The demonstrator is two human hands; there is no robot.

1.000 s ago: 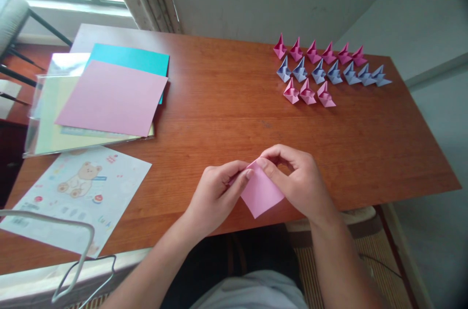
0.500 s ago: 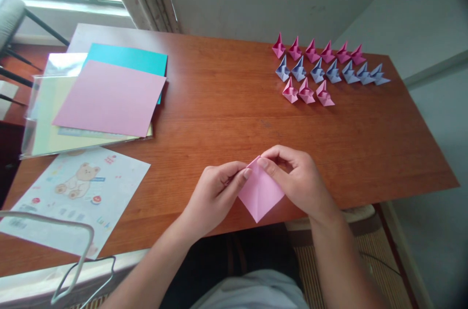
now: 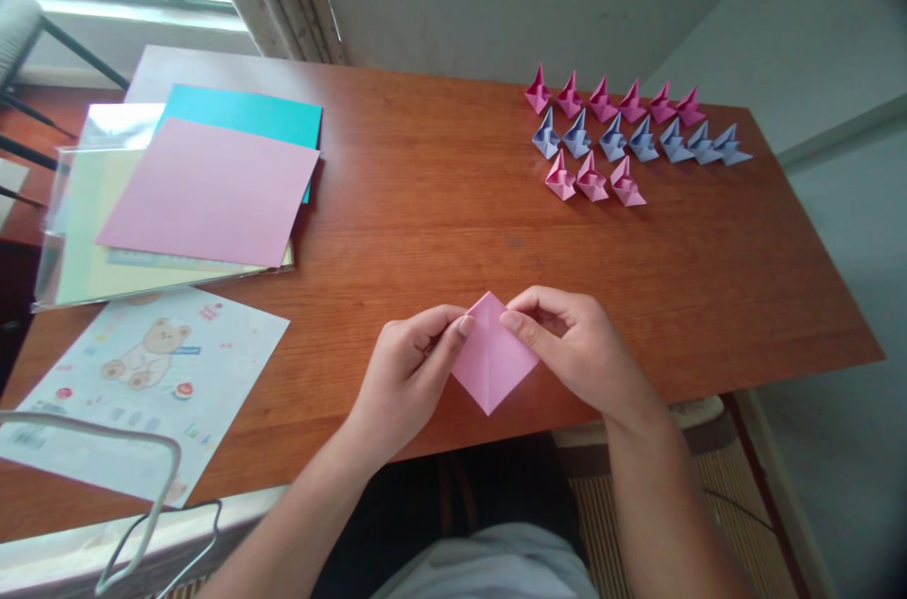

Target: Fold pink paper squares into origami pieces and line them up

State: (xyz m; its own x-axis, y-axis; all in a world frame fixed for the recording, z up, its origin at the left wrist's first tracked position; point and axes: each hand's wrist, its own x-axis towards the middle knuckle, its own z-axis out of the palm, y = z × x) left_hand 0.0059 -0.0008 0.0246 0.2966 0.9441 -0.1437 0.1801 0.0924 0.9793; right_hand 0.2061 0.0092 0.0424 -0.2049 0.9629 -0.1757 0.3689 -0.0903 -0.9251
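A small pink sheet of origami paper (image 3: pixel 490 363), folded to a diamond with a crease down its middle, is held just above the front part of the table. My left hand (image 3: pixel 411 367) pinches its upper left edge between thumb and fingers. On the upper right edge, my right hand (image 3: pixel 577 344) has a similar pinch, with the thumb on top. The diamond's top corner shows between the two hands. Farther back stand rows of folded paper pieces: dark pink ones (image 3: pixel 602 100), pale blue ones (image 3: pixel 613 138) and light pink ones (image 3: pixel 592 179).
Left on the wooden table (image 3: pixel 411 193) lie a pink sheet (image 3: pixel 213 193), a turquoise sheet (image 3: pixel 248 112) and a clear packet (image 3: pixel 77 249) with yellow paper. Nearer is a bear-printed sheet (image 3: pixel 205 391). A bent metal frame (image 3: pixel 170 467) rises at the lower left.
The pink paper has shifted slightly up and left, and its top corner now shows uncovered. My left hand has moved a little left; both hands still hold the paper.
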